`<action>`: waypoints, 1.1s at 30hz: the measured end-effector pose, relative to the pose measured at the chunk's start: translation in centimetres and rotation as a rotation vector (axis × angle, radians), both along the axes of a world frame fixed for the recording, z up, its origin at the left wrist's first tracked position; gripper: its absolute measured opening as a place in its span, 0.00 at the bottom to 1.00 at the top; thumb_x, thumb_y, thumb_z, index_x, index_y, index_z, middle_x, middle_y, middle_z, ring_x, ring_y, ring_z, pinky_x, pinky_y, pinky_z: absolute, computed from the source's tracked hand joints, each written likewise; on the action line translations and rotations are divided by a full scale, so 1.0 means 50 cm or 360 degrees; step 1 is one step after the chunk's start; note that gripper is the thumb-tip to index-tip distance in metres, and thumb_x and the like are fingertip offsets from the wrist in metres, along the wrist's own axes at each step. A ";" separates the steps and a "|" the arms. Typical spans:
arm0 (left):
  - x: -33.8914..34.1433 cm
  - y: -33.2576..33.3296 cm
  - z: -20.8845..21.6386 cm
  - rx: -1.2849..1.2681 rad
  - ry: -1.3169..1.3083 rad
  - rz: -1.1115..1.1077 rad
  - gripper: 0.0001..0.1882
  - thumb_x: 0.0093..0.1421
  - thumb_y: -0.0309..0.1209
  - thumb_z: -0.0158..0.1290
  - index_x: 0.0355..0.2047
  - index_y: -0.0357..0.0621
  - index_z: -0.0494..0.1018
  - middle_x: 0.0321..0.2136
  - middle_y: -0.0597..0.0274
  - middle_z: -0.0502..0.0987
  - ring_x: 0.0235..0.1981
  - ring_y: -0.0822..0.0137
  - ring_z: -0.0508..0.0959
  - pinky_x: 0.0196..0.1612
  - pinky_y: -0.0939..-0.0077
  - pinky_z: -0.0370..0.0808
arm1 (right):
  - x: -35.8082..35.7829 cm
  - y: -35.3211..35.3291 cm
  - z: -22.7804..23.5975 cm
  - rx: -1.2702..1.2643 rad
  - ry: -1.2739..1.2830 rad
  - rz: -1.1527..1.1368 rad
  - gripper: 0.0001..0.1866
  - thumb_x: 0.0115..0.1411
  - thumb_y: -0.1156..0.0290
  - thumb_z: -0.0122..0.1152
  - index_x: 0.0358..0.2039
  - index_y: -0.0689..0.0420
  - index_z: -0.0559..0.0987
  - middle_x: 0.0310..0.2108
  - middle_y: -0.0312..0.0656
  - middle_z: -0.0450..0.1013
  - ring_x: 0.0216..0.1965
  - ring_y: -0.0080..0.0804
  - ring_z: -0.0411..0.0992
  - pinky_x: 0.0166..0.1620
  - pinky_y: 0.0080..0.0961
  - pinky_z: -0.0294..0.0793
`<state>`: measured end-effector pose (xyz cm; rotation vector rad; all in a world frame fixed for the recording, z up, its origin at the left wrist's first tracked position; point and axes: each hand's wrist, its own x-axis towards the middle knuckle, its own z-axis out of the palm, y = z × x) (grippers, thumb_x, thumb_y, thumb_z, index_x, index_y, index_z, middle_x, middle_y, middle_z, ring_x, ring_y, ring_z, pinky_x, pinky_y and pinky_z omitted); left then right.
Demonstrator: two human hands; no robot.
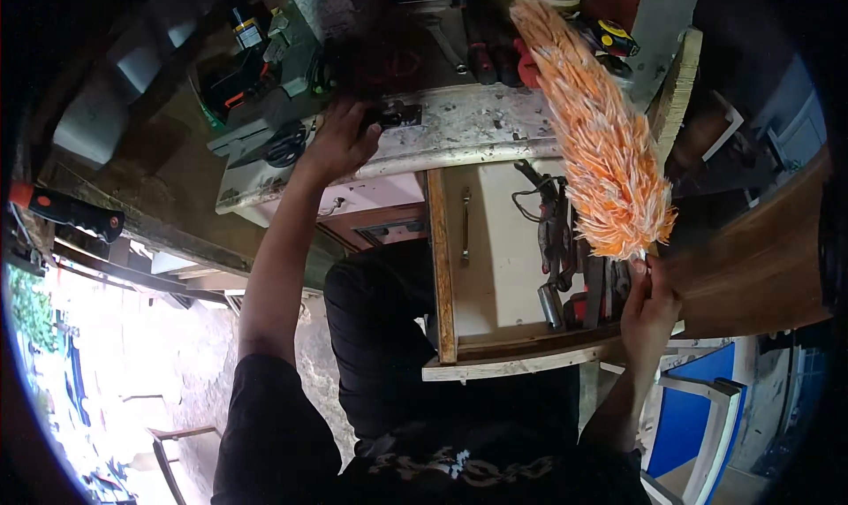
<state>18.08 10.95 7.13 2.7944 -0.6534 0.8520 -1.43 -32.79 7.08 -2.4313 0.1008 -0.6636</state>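
Note:
My right hand point(651, 306) grips the short handle of a fluffy orange-and-white duster point(609, 143), which stands up and leans to the left over the desk edge. Below the duster, a pulled-out drawer point(495, 284) holds a small wrench point(465, 227), dark pliers-like tools point(552, 227) and a metal cylinder like a socket point(550, 306). My left hand point(340, 143) lies on the worn white desktop point(477, 121), fingers stretched forward and thumb apart. It is beside black-handled scissors point(287, 149) and a dark metal piece point(397, 114). Whether its fingertips touch anything is too dark to tell.
Toward the back of the desk lie a large wrench point(444, 45), red-and-black handled tools point(481, 63) and a yellow-black tape measure point(616, 38). A black tray point(234, 85) stands at the left. A saw handle point(75, 213) juts in at far left. My knee is beside the drawer.

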 end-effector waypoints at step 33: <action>-0.271 -0.517 -0.070 0.0698 0.0600 -0.1425 0.20 0.56 0.32 0.49 0.49 0.43 0.71 0.55 0.56 0.68 0.54 0.57 0.69 0.58 0.62 0.66 | -0.034 -0.038 -0.050 0.0037 -0.0293 -0.0497 0.09 0.66 0.70 0.46 0.43 0.59 0.71 0.28 0.57 0.74 0.30 0.54 0.74 0.32 0.38 0.71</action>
